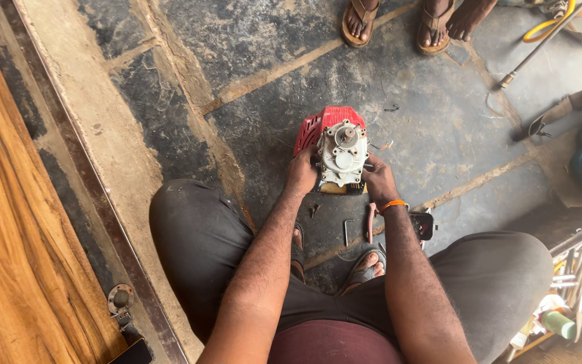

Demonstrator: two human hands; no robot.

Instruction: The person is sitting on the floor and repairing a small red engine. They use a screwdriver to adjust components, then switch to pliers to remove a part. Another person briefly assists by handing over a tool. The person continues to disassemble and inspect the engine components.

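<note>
The small engine with a red plastic cover and grey metal casing [335, 149] stands on the dark stone floor [439, 128] between the person's knees. The left hand [302, 173] and right hand [379, 180] clasp its sides; its base is hidden behind them.

Stone floor [170, 101], small engine [335, 149], screws [314, 210], metal rod [540, 44]

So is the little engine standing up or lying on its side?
Standing up on the floor: the engine sits between the left hand and right hand.
</note>
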